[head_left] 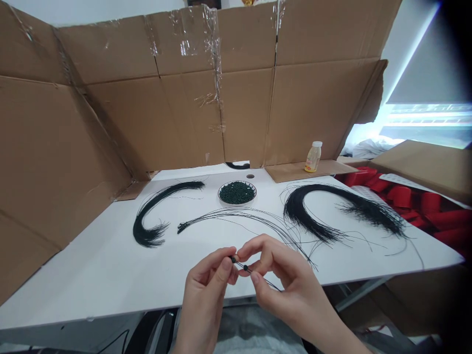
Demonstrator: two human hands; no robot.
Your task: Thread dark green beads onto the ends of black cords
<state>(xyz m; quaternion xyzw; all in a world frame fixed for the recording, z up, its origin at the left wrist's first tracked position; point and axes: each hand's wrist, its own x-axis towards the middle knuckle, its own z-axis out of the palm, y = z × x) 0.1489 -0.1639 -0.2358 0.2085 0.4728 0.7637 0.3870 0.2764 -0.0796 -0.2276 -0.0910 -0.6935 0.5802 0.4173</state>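
Note:
Close over the near table edge, my left hand (206, 282) pinches a small dark bead-like piece between thumb and forefinger, at the end of a thin dark cord (273, 286). From the right, my right hand (285, 273) has its thumb and fingers closed on the same cord. A round dark bead (246, 268) sits on the cord between the two hands. Just beyond them lies a loose bundle of thin cords (254, 214) with dark knobs at its left end. A shallow white plate (236, 204) farther back holds many dark green beads (237, 192).
Curved hanks of dark cord lie at left (142, 231) and right (295, 206) on the white table (110, 285). Cardboard walls (177, 123) stand behind and left. A small bottle (313, 157) stands on a cardboard flap. Red items (401, 196) fill a box at right.

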